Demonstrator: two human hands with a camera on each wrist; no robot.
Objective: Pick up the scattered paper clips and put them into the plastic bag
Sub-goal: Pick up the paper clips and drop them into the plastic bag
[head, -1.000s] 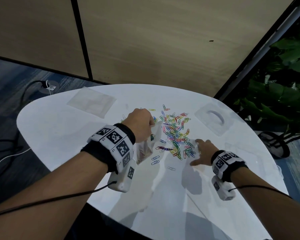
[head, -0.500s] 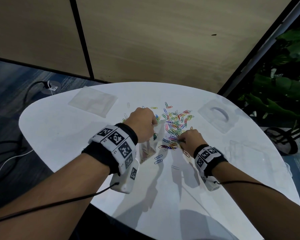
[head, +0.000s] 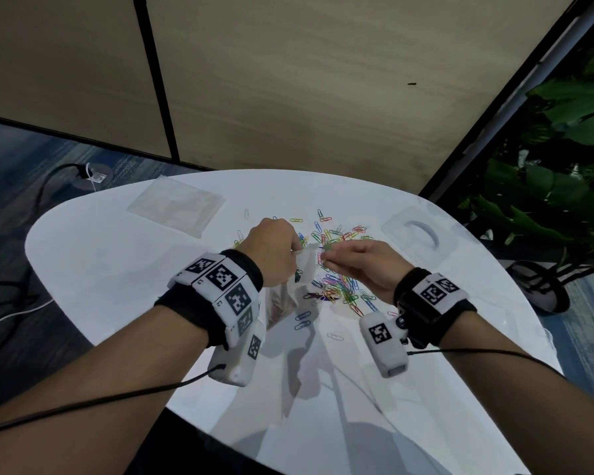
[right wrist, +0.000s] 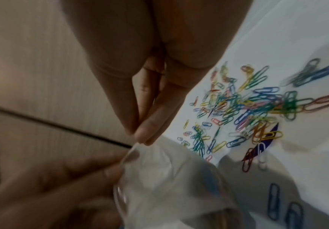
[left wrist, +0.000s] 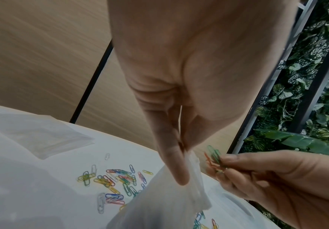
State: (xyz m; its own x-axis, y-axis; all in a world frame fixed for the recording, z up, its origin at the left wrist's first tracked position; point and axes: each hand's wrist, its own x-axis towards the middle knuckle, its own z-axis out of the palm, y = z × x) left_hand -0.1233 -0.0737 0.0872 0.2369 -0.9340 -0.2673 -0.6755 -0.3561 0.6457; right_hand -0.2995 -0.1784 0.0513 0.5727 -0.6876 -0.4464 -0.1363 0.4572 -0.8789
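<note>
Clear plastic bag (head: 300, 269): held up off white table (head: 117, 269), top edge pinched betw. thumb & fingers of left hand (head: 271, 252); hangs below fist, mouth facing right hand. Contents hard to tell through film.

Left hand: fingers curled, thumb pressed to forefinger on bag rim (left wrist view: bag (left wrist: 165, 198) trailing down from fingertips (left wrist: 177, 173)).

Right hand (head: 360, 265): raised above table, just beside bag mouth; fingertips pinched tight on small bunch of held clips (left wrist: 214, 156), green & red/orange visible, poking out past fingertips. In right wrist view, fingertips (right wrist: 148, 133) pressed together right at bag edge (right wrist: 159, 170); clips themselves not seen there.

Paper clips (head: 336, 289), assorted colours (blue, green, yellow, pink, red, white): loose heap on table centre, under & beyond both hands; strays nearer person, e.g. blue pair (head: 302, 320) below bag, pale one (head: 335, 336) apart.

Flat clear bag (head: 175, 210): lying far left on table.
Clear packet w. curved white item (head: 419, 231): far right on table.
Wrist bands w. black/white markers, cabled, both wrists.
Green plant (head: 546, 183): right of table.
</note>
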